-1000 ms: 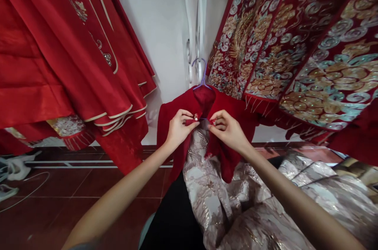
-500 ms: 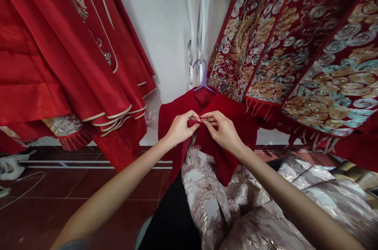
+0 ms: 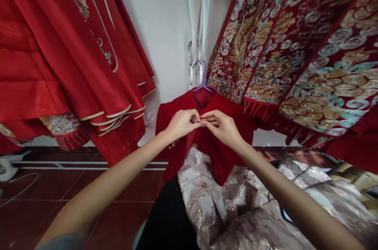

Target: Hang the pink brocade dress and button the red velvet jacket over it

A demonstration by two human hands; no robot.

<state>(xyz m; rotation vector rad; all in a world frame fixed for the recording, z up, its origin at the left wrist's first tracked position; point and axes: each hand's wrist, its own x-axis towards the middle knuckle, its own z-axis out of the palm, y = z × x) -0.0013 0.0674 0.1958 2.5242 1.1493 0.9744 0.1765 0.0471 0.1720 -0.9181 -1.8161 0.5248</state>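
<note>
A short dark red jacket (image 3: pixel 218 159) hangs on a purple hanger (image 3: pixel 203 81), its front edges parting below the collar. At the front, my left hand (image 3: pixel 183 125) and my right hand (image 3: pixel 222 127) meet, thumbs and forefingers pinched. Between the fingertips shows a small red beaded fastening (image 3: pixel 204 119); its ends are hidden by my fingers. Another bit of beaded trim (image 3: pixel 173 144) shows on the jacket below my left wrist. Shiny pale patterned fabric (image 3: pixel 201 187) lies under the jacket's hem.
Red garments with cream piping (image 3: pixel 112 96) hang at the left, and red cloth with gold and silver floral embroidery (image 3: pixel 313 104) at the right. White curled metalwork (image 3: pixel 190 45) stands behind the hanger. Dark red tiles (image 3: pixel 130 218) cover the floor, with a white cable (image 3: pixel 32 187) at far left.
My left hand has turned slightly, its thumb now straighter and nearer the right fingertips. More of the red beaded fastening shows between my hands. The jacket has shifted slightly left.
</note>
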